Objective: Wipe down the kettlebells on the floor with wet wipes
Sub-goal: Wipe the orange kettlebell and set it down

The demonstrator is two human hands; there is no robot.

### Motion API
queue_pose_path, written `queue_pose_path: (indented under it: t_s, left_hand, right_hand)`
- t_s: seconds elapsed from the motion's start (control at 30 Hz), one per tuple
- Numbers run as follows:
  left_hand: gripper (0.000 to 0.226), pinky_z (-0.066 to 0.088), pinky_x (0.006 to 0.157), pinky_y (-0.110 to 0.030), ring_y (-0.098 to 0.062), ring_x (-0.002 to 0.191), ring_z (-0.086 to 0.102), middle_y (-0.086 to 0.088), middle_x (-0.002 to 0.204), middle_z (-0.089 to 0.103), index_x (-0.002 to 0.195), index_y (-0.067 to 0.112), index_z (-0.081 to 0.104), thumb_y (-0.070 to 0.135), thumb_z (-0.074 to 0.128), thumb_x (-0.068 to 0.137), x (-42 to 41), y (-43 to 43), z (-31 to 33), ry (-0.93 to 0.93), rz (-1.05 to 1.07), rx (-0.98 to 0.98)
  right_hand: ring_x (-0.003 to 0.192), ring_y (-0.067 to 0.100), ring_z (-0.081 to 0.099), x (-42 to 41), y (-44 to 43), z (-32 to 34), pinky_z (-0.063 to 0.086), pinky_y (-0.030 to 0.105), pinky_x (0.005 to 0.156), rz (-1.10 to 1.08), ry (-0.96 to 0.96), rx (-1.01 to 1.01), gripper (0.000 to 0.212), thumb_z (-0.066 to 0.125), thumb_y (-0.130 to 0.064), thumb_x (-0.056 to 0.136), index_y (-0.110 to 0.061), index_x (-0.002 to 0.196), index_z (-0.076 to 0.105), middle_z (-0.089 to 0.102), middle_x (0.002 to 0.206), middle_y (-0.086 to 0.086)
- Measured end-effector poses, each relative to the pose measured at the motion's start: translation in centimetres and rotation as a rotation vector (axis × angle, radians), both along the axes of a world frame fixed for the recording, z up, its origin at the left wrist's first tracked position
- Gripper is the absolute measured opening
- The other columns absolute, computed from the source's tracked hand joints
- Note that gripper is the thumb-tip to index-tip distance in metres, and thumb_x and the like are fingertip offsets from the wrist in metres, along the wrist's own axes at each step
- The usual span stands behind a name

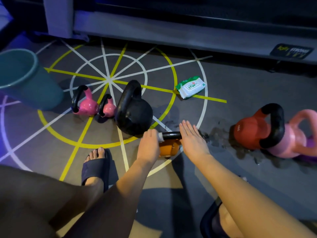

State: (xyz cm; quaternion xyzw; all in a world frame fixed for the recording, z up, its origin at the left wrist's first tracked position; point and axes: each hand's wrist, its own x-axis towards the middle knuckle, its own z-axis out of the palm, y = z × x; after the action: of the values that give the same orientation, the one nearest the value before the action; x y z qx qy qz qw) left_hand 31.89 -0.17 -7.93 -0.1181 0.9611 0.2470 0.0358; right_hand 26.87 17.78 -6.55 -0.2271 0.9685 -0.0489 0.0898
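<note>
Gripping a wipe (160, 136) on the orange kettlebell (169, 149) handle with the left hand (148, 145); laying the right hand (193, 140) flat, fingers straight, alongside. Beyond the right hand, wipes pack (191, 87); far left, teal bucket (42, 93), contents unseen.

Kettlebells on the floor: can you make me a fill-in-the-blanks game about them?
The left hand holds a white wet wipe on the ____ handle of the small orange kettlebell.
Left of the big black iron kettlebell stand ____ small bright pink kettlebells.
The soft plastic packet of wet wipes is green and ____.
Missing words: black, two, white.
</note>
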Motion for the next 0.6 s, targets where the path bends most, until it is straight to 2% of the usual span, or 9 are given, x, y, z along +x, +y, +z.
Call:
queue_pose_path:
  t_s: [0.13, 0.27, 0.33, 0.47, 0.6]
  left_hand:
    - [0.029, 0.041, 0.102, -0.041, -0.025, 0.121, 0.049, -0.004, 0.125, 0.054, 0.127, 0.016, 0.047, 0.011, 0.048, 0.099, -0.6, 2.5, 1.1, 0.034, -0.234, -0.322]
    - [0.038, 0.043, 0.103, -0.041, -0.026, 0.124, 0.049, -0.005, 0.13, 0.054, 0.132, 0.016, 0.045, 0.01, 0.057, 0.096, -1.0, 2.5, 0.9, 0.092, -0.306, -0.354]
    - [0.035, 0.044, 0.099, -0.037, -0.024, 0.119, 0.051, -0.001, 0.125, 0.054, 0.127, 0.02, 0.048, 0.011, 0.058, 0.094, -0.5, 0.8, 0.2, 0.095, -0.284, -0.258]
    - [0.032, 0.046, 0.095, -0.036, -0.018, 0.106, 0.051, 0.003, 0.112, 0.052, 0.118, 0.024, 0.052, 0.004, 0.057, 0.094, 1.0, -1.4, -2.0, 0.085, -0.036, 0.146]
    - [0.028, 0.044, 0.091, -0.031, -0.013, 0.098, 0.05, 0.006, 0.104, 0.052, 0.104, 0.026, 0.051, 0.0, 0.051, 0.093, 1.9, -1.2, -1.6, 0.081, 0.103, 0.435]
  right_hand:
    - [0.155, 0.019, -0.004, 0.4, -0.1, 0.9, -0.006, 0.036, 0.125, 0.013, -0.046, 0.086, 0.063, 0.033, -0.009, 0.105, -0.007, 0.159, 0.001, -0.002, 0.168, 0.009]
    - [0.155, 0.021, -0.004, 0.3, -0.7, 1.8, -0.002, 0.04, 0.126, 0.013, -0.059, 0.193, 0.064, 0.03, -0.001, 0.102, -0.005, 0.158, 0.001, -0.002, 0.168, 0.011]
    - [0.155, 0.024, -0.001, 0.4, -1.1, 2.2, 0.0, 0.042, 0.126, 0.02, -0.059, 0.249, 0.061, 0.027, -0.001, 0.102, -0.003, 0.158, 0.002, 0.001, 0.167, 0.014]
    - [0.155, 0.031, 0.001, 0.4, -1.4, 2.6, 0.0, 0.047, 0.125, 0.06, -0.023, 0.384, 0.059, 0.024, -0.003, 0.103, 0.002, 0.157, 0.002, 0.003, 0.166, 0.02]
    - [0.154, 0.034, 0.0, 0.5, -1.8, 2.8, 0.0, 0.049, 0.125, 0.054, -0.016, 0.457, 0.058, 0.023, -0.003, 0.103, 0.004, 0.156, 0.0, 0.003, 0.165, 0.022]
